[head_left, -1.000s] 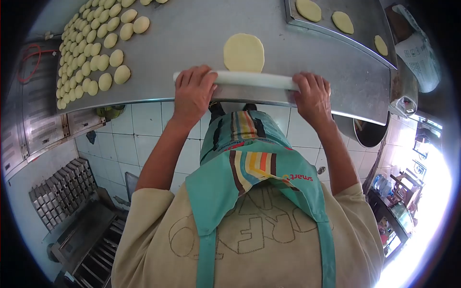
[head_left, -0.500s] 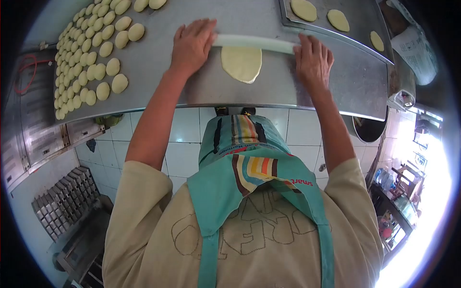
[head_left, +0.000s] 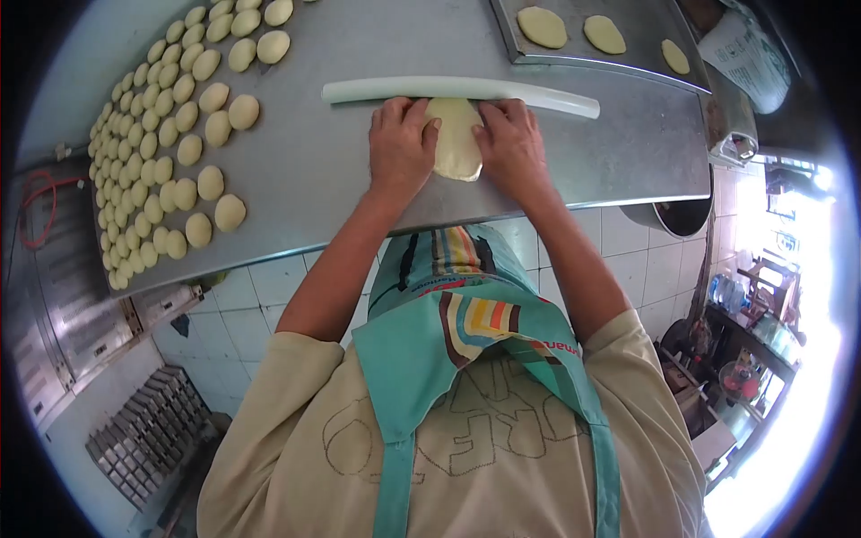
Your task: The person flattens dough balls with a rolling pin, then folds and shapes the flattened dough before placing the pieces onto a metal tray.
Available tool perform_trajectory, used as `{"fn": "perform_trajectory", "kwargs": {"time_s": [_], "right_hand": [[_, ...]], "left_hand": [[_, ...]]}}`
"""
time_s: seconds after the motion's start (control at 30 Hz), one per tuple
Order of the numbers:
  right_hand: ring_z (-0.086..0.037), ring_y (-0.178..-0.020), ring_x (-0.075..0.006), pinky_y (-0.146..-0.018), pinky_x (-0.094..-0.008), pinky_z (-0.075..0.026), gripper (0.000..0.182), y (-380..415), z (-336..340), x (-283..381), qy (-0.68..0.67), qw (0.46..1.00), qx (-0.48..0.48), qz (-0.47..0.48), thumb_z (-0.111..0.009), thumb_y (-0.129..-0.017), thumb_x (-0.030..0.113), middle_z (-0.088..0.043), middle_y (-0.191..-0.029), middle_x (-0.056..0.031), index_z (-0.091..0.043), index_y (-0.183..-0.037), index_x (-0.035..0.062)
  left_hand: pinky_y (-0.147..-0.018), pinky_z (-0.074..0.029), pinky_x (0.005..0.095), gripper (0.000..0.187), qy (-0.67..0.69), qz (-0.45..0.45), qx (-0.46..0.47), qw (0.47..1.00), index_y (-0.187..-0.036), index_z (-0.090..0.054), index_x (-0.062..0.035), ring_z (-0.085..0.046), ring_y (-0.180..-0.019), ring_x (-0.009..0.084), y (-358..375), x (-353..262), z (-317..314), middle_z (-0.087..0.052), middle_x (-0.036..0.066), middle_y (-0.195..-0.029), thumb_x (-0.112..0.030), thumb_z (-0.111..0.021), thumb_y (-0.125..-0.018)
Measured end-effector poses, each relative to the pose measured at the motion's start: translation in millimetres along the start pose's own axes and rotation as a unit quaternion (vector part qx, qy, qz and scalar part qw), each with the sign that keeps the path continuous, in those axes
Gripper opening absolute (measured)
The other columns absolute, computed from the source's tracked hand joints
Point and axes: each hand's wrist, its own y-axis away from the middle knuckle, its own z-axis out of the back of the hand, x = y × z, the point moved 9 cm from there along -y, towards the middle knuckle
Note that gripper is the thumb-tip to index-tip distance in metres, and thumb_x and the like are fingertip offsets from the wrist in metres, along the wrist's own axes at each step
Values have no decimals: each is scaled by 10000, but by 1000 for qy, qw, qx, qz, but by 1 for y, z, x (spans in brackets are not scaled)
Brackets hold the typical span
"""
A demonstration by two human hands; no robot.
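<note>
A flattened oval of pale dough (head_left: 456,143) lies on the metal table between my two hands. My left hand (head_left: 401,148) grips its left edge, fingers curled and thumb at the dough. Along the opposite edge, my right hand (head_left: 516,151) holds the dough in the same way. Just beyond my fingertips a long white rolling pin (head_left: 457,87) rests across the table, with neither hand gripping it. The dough's far end reaches the pin.
Many round dough balls (head_left: 184,152) cover the left side of the metal table (head_left: 314,170). A metal tray (head_left: 619,67) with three flattened dough pieces sits at the back right. Below the table's right end stands a dark round bin (head_left: 677,218).
Both hands have let go of the rolling pin's ends and come inward to the dough's sides. The view has turned slightly.
</note>
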Motion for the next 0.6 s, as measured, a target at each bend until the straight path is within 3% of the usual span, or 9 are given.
{"fn": "perform_trajectory", "kwargs": {"time_s": [0.1, 0.2, 0.33, 0.4, 0.5, 0.57, 0.6], "right_hand": [[-580, -1121, -392, -996, -491, -494, 315, -9, -8, 11, -7, 1000, -25, 12, -743, -857, 148, -616, -1180, -186, -664, -1143, 43], [-598, -1102, -388, -970, -490, -509, 268, -13, -16, 10, -39, 999, -18, 6, -748, -851, 130, -635, -1139, -178, -649, -1082, 39], [-629, -1061, -399, -934, -473, -534, 279, -17, -22, -4, -61, 990, 40, -119, -776, -831, 131, -645, -1100, -191, -629, -1053, 49], [-637, -1048, -414, -930, -472, -537, 304, -20, -31, -8, -36, 990, 73, -115, -790, -821, 133, -645, -1085, -196, -622, -1057, 39], [-656, -1017, -443, -913, -474, -544, 335, -17, -11, -3, -31, 994, 60, -85, -799, -813, 130, -657, -1071, -196, -615, -1073, 27], [-669, -1023, -437, -909, -469, -547, 348, -15, -9, 1, -52, 998, 15, -35, -800, -807, 118, -676, -1051, -183, -630, -1104, 51], [-667, -1028, -427, -916, -466, -545, 326, -15, -10, -2, -63, 996, 25, -57, -793, -809, 111, -677, -1047, -179, -640, -1093, 63]], "left_hand": [[-975, -503, 476, 284, 28, 28, 58, 998, -1154, -698, -47, -624, -1103, 364, -10, 5, -18, -662, 147, -1112, -116, -765, -887], [-974, -498, 473, 279, 100, 60, 185, 976, -1126, -697, -50, -624, -1110, 368, -19, 19, -34, -661, 136, -1141, -87, -779, -862], [-951, -503, 467, 298, 71, -12, 150, 986, -1103, -695, -50, -637, -1048, 363, -28, 9, -24, -672, 131, -1125, -78, -803, -827], [-940, -505, 465, 309, 44, -69, 160, 984, -1096, -697, -49, -637, -1031, 364, -28, -1, -25, -680, 134, -1110, -87, -816, -813], [-960, -488, 458, 308, 130, 0, 278, 952, -1078, -706, -54, -609, -1057, 360, -31, 8, -45, -667, 133, -1086, -85, -828, -797], [-960, -481, 463, 300, 133, 2, 258, 957, -1074, -703, -54, -597, -1068, 355, -34, 2, -27, -663, 134, -1071, -73, -823, -799], [-960, -477, 465, 296, 134, 7, 248, 959, -1071, -701, -54, -591, -1073, 352, -35, 1, -20, -661, 135, -1063, -68, -821, -800]]}}
